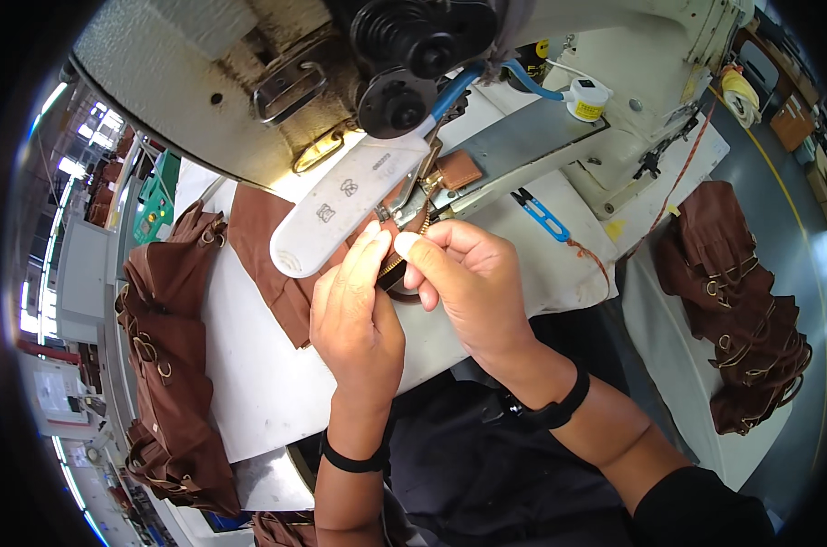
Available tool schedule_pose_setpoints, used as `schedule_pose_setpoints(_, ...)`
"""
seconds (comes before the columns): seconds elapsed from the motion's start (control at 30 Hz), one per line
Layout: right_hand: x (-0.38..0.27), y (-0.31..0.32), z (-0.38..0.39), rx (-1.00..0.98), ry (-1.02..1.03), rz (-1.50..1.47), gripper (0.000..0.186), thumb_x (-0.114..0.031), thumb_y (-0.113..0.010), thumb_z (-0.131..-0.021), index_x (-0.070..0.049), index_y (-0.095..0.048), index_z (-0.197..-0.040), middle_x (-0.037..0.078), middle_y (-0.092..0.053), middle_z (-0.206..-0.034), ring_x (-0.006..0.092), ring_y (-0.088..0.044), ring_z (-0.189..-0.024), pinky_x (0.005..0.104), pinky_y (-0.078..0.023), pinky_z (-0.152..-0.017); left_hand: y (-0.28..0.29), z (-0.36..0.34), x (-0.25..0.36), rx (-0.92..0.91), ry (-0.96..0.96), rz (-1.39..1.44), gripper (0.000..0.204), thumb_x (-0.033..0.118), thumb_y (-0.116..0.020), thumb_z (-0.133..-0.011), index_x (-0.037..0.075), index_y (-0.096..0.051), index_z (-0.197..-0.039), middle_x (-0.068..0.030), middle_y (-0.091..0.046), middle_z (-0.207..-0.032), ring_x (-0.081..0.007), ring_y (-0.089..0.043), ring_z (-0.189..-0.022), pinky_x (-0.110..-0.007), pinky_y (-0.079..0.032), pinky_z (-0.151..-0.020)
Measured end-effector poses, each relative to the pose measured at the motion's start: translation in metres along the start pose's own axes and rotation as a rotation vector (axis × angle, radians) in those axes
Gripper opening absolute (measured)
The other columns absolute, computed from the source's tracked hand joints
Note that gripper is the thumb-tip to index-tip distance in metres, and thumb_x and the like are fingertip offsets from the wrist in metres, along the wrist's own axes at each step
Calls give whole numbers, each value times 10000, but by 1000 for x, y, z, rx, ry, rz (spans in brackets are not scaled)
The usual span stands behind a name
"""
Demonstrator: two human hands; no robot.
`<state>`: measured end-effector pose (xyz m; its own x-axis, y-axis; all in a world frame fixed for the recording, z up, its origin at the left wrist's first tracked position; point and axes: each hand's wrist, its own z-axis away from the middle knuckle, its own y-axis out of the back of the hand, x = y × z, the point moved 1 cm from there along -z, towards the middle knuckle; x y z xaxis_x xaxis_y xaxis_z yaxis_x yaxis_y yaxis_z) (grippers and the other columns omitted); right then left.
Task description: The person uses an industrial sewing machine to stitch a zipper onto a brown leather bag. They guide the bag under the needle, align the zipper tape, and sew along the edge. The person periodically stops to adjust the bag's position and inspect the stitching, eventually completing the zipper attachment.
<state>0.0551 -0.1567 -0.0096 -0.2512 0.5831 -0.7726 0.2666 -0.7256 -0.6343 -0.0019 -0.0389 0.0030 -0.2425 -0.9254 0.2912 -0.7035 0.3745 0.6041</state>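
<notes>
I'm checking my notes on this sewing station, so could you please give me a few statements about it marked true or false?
1. Both hands, left hand and right hand, pinch a brown workpiece with a zipper under the sewing machine. True.
2. Blue snips lie on the machine bed. True.
3. The right hand holds the snips. False: they lie apart from it.
4. Brown bags are piled only at the left. False: another pile sits at the right.

Matt brown cloth with dull brass-coloured metal rings in the piles of bags (167,365) left and right of the sewing machine (277,82). Rough, speckled grey-cream painted metal on that machine, glossy black plastic on its handwheel (413,36), smooth white plastic on the guard (340,205) below. Smooth tan leather on the tab (457,170) just beside the guard.
</notes>
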Motion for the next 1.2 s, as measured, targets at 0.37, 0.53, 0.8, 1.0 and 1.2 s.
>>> schedule_pose_setpoints(0.37,-5,-6,-4,43,-65,27,185,-155,-694,-981,-15,-664,-865,11,-644,-692,39,-546,-538,202,-430,-511,5,-5,-2,-40,13,-33,445,-132,-625,-826,25,-713,-1233,-123,-748,-1228,-292,-702,-1123,-398,-524,-964)
schedule_pose_setpoints(0.53,-4,-4,-5,16,-63,-8,203,-167,-680,-991,-12,-661,-861,15,-651,-695,45,-554,-534,208,-451,-514,4,-6,1,-47,22,-125,415,-37,-713,-842,34,-650,-1246,-129,-715,-1198,-298,-660,-1089,-400,-454,-997)
schedule_pose_setpoints(0.8,-12,-5,-8,-38,-130,91,246,-152,-684,-989,-49,-644,-769,18,-646,-692,60,-547,-524,214,-453,-520,17,42,44,-374,592,3,421,57,-639,-998,-40,-573,-1402,-152,-689,-805,-265,-684,-669,-340,-525,-604)
schedule_pose_setpoints(1.0,-16,3,-10,-35,-106,99,286,-170,-694,-979,-51,-625,-729,24,-619,-646,71,-538,-503,238,-446,-469,-25,30,45,63,982,931,444,181,-561,-1084,-52,-458,-1447,6,-601,-794,-12,-437,-530,-168,-295,-453)
schedule_pose_setpoints(1.2,-16,-3,-7,-42,-125,76,297,-161,-677,-995,-50,-617,-726,22,-615,-648,70,-549,-509,233,-448,-460,-42,25,19,369,1094,1248,220,134,-547,-1092,2,-571,-1266,8,-583,-796,-22,-449,-563,-176,-336,-458)
